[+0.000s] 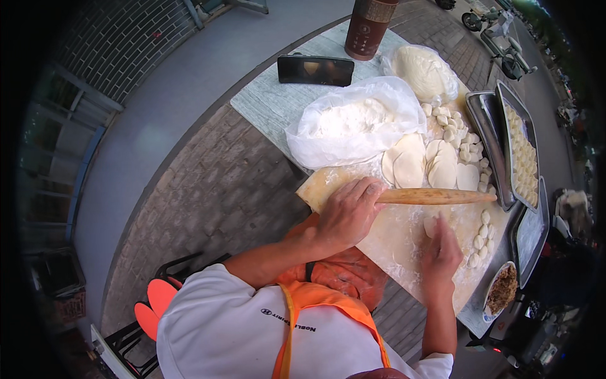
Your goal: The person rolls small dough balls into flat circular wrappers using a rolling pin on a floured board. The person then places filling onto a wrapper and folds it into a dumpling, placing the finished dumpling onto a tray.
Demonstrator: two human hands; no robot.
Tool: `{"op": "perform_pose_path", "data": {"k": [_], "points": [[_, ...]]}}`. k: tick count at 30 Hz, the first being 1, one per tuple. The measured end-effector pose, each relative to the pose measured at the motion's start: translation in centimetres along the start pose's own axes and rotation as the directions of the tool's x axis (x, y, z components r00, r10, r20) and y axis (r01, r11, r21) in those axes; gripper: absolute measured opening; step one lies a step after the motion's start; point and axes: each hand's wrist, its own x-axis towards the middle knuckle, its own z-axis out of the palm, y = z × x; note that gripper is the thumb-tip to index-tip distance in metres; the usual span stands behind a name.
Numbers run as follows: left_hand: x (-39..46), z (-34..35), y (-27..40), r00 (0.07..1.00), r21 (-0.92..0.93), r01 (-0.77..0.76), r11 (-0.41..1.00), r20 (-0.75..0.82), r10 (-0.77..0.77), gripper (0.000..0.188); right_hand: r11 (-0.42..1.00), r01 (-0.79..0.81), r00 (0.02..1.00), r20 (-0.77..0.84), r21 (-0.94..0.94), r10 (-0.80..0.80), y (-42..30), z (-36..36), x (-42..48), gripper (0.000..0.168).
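A tapered wooden rolling pin (433,196) is gripped at one end by my left hand (352,213), lifted over the floured board (393,237). My right hand (442,248) has a small flattened dough piece (430,227) at its fingertips, over the same board. Beyond the pin lie overlapping round dough wrappers (406,163), with more wrappers (442,163) and a single one (467,176) beside them. Small dough pieces (447,121) are heaped farther back, and several others (481,237) lie right of my right hand. Part of the pin's near end is hidden by my left hand.
An open plastic bag of flour (352,118), a bagged dough mass (421,73), a phone (316,70) and a brown tumbler (369,28) stand farther back. On the right are metal trays (492,147), one holding filled rows (521,156), and a bowl of brown filling (502,291).
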Motion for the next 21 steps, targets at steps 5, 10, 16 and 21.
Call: {"op": "perform_pose_path", "data": {"k": [5,10,16,21], "points": [[0.0,0.0,-0.1,1.0,-0.015,0.013,1.0,0.025,-0.012,0.041,0.969,0.208,0.978,0.065,-0.135,-0.2,-0.1,0.2,0.9,0.038],[-0.1,0.0,-0.2,1.0,-0.029,0.008,1.0,0.028,-0.008,0.041,0.963,0.262,0.953,0.172,-0.057,-0.249,-1.4,0.4,-0.3,0.046],[-0.2,-0.2,-0.1,1.0,-0.026,0.008,1.0,0.024,-0.007,0.042,0.944,0.3,0.903,0.359,-0.138,-0.235,-2.5,0.0,-0.6,0.056],[-0.1,-0.2,-0.1,1.0,-0.021,0.001,1.0,0.012,-0.001,0.041,0.964,0.235,0.897,0.411,-0.122,-0.166,-1.9,-0.1,-0.5,0.063]]}}
